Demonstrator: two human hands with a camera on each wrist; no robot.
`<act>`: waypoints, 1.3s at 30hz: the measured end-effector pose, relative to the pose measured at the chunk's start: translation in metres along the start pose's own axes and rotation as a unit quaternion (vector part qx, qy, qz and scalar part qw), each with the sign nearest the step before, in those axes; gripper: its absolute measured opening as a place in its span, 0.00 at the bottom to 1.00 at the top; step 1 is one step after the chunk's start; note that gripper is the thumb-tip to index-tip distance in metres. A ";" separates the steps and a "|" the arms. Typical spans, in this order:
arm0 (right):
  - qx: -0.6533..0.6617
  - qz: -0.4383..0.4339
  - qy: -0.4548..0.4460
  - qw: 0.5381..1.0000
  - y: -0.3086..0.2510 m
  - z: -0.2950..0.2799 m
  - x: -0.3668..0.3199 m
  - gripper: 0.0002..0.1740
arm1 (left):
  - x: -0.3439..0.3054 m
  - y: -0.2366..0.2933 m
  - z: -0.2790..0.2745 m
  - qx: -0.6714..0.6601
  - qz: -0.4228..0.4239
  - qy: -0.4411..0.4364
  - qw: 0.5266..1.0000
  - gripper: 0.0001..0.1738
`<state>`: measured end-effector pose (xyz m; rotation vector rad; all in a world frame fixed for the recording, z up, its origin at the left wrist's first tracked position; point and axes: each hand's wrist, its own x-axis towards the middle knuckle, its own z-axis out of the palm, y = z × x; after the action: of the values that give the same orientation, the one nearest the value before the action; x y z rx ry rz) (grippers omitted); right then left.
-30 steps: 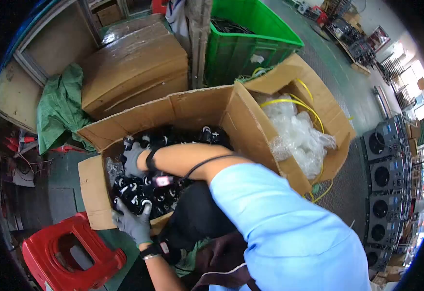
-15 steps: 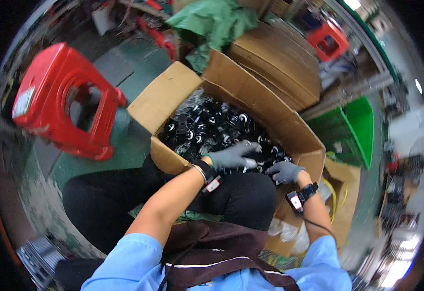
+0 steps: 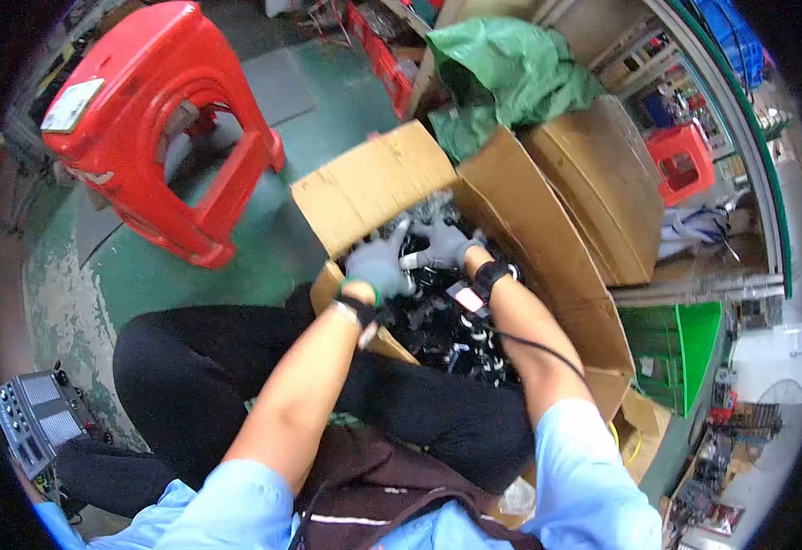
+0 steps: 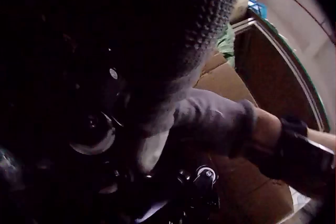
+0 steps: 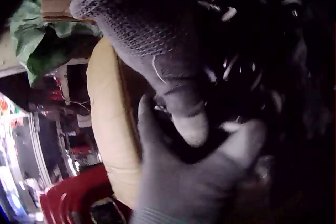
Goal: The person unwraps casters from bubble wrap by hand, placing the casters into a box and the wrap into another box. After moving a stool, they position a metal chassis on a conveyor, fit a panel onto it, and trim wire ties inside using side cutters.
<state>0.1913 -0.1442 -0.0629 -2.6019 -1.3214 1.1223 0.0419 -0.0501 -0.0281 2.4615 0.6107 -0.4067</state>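
Small black parts with pale, wheel-like rings (image 3: 460, 353) (image 4: 207, 174) fill an open cardboard box (image 3: 378, 183). The grey-gloved left hand (image 3: 378, 266) (image 5: 194, 179) is over the parts near the box's left side, thumb and fingers spread. Beside it the grey-gloved right hand (image 3: 444, 246) (image 5: 152, 50) reaches in from the right, thumb and fingers apart in the head view. The hands are very close together; whether they touch is unclear. Darkness in the left wrist view hides most of what lies under the fingers, and no held part can be made out.
A red stool (image 3: 167, 137) stands left of the box on green floor. Behind are a green sack (image 3: 520, 73) and a closed carton (image 3: 602, 183). A green crate (image 3: 671, 344) stands right, with another open box (image 3: 644, 426) below it. The person's legs border the near side.
Both hands have moved from the box's right part to its upper left part. The head view has shifted, bringing the stool closer.
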 end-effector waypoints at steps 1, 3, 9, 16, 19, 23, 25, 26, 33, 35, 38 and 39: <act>0.023 -0.004 0.018 1.000 0.004 -0.003 -0.015 0.51 | 0.016 0.001 -0.005 -0.089 0.023 -0.088 0.992 0.59; 0.079 -0.071 -0.024 0.994 0.028 0.018 -0.029 0.45 | 0.024 0.006 0.002 -0.030 0.044 -0.126 0.991 0.58; -0.105 -0.045 -0.014 0.993 0.017 0.021 -0.135 0.32 | -0.017 0.055 0.049 0.001 0.171 -0.042 0.984 0.50; -0.206 -0.056 -0.027 0.977 0.041 0.053 -0.231 0.24 | -0.029 0.101 0.037 -0.001 0.377 -0.312 0.872 0.48; -0.201 -0.060 -0.108 0.972 0.038 0.037 -0.234 0.20 | -0.023 0.089 0.027 -0.238 0.383 -0.460 0.765 0.45; -0.024 -0.017 -0.294 0.955 0.012 -0.017 -0.221 0.15 | 0.017 0.060 0.015 -0.393 0.263 -0.272 0.838 0.24; -0.021 0.001 -0.244 0.969 -0.007 -0.048 -0.195 0.18 | 0.040 0.042 0.002 0.028 0.237 0.005 0.971 0.23; -0.082 0.017 -0.193 0.978 -0.007 -0.053 -0.171 0.17 | 0.051 0.026 0.015 0.079 0.224 0.138 0.962 0.23; -0.121 0.062 0.072 0.988 0.025 0.030 0.017 0.16 | 0.080 0.010 0.031 0.088 0.152 0.084 0.981 0.11; -0.078 0.056 0.083 0.992 0.029 0.027 0.019 0.16 | 0.064 0.015 0.005 0.100 0.126 0.086 0.983 0.10; 0.014 0.021 0.083 0.996 0.019 -0.001 -0.038 0.16 | 0.047 0.011 -0.013 0.120 0.163 0.043 0.978 0.12; 0.050 0.003 0.077 0.996 0.015 -0.007 -0.059 0.17 | 0.045 0.006 -0.011 0.110 0.144 0.034 0.983 0.12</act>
<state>0.1837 -0.1933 -0.0277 -2.5625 -1.1970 0.9403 0.0848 -0.0333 -0.0346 2.7319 0.2391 -0.2875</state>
